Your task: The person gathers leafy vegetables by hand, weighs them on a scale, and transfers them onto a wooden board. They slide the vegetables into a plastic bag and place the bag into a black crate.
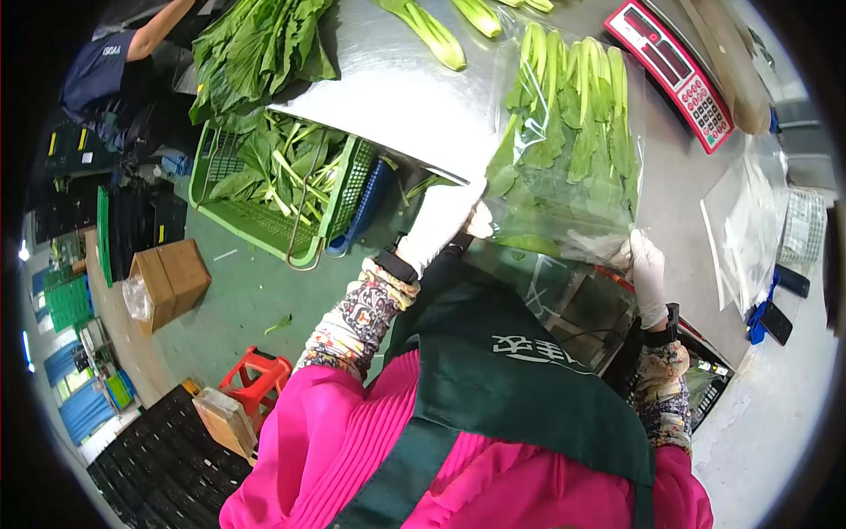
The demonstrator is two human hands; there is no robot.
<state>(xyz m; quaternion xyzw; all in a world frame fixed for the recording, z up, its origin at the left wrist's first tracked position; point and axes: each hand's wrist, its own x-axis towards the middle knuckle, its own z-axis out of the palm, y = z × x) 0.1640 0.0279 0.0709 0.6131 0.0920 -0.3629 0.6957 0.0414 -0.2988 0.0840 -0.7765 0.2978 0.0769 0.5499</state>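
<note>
Green floor (247, 304) shows beside a metal tabletop (397, 79), where a clear plastic bag (599, 242) of leafy greens (586, 115) lies by the near edge — stalks pointing away from the person. The gloved left hand (454, 212) has its grip pinching the bag's near left corner; the gloved right hand (648, 267) has its grip pressed together on the near right corner. A red scale (671, 72) sits beyond to the right — loose plastic sheets (749, 220) lie along the tabletop's right edge
</note>
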